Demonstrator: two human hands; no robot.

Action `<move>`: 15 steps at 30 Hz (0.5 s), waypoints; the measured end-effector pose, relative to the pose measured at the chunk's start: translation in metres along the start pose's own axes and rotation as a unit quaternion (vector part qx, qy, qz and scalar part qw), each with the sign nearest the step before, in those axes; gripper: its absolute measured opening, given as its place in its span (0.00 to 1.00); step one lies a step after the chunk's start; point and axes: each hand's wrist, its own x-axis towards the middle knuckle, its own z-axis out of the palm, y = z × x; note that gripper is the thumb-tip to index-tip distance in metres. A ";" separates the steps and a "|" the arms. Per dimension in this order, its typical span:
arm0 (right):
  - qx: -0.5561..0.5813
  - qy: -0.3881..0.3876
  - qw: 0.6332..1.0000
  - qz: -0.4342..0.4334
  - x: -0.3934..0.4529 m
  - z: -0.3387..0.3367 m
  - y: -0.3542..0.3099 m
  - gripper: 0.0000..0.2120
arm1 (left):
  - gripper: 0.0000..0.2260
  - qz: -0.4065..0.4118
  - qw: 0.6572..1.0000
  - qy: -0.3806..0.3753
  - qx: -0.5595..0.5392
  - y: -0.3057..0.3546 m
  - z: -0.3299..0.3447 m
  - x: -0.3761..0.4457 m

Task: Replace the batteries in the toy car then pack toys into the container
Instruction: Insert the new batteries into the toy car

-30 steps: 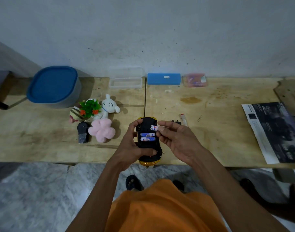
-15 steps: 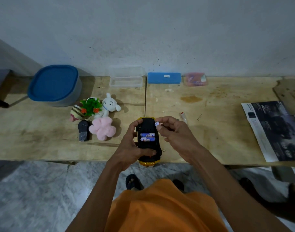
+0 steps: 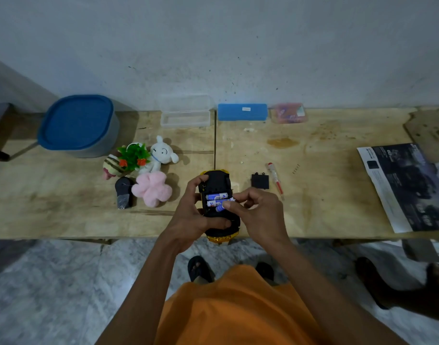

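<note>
The left hand (image 3: 188, 215) is wrapped around the toy car (image 3: 217, 183). The car is upside down, held just above the near edge of the bench (image 3: 64, 215). The thumb lies across the car's dark belly and the fingers curl round the far side.

The right hand (image 3: 257, 215) pinches a battery (image 3: 222, 206) between thumb and fingers. The battery is tilted, with one end down in the open slot in the car's belly. Two more batteries (image 3: 216, 199) lie side by side in that slot, just past the tilted one.

A small black cover (image 3: 260, 181) lies flat on the bench to the right of the car. Next to it is a thin screwdriver (image 3: 275, 179) with a red tip.

To the left of the car sit the soft toys: a pink flower (image 3: 151, 189), a white dog (image 3: 161, 154), a green plant (image 3: 132, 155) and a dark mouse (image 3: 123, 192). Behind them stands the container (image 3: 79, 125) with its blue lid on. A clear box (image 3: 185, 114), a blue box (image 3: 242, 112) and a pink box (image 3: 289, 113) sit by the wall. A paper sheet (image 3: 410, 185) lies far right.
</note>
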 end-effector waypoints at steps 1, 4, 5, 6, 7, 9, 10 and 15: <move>-0.012 0.017 1.000 -0.003 -0.001 0.002 0.003 0.09 | 0.48 0.000 1.000 0.001 -0.007 0.000 -0.001 0.000; -0.029 0.041 0.999 0.005 -0.003 0.012 0.010 0.11 | 0.48 0.001 1.000 0.002 -0.011 -0.002 -0.004 -0.002; -0.037 0.040 0.999 0.006 -0.004 0.016 0.011 0.10 | 0.48 0.001 1.000 0.000 -0.011 -0.003 -0.005 -0.003; -0.051 0.037 0.998 0.000 -0.005 0.020 0.011 0.10 | 0.48 0.001 1.000 -0.001 -0.013 -0.004 -0.006 -0.003; -0.070 0.033 0.997 -0.011 -0.006 0.024 0.010 0.09 | 0.48 0.001 1.000 0.000 -0.015 -0.004 -0.008 -0.004; -0.106 0.016 0.994 -0.022 -0.007 0.031 0.009 0.09 | 0.48 0.002 1.000 0.003 -0.014 -0.007 -0.014 -0.004; -0.113 0.007 0.993 -0.017 -0.005 0.033 0.007 0.09 | 0.48 0.004 1.000 0.005 -0.014 -0.008 -0.018 -0.005; -0.051 -0.037 0.997 0.039 0.009 0.042 -0.006 0.08 | 0.49 0.016 1.000 0.002 -0.012 -0.007 -0.037 -0.003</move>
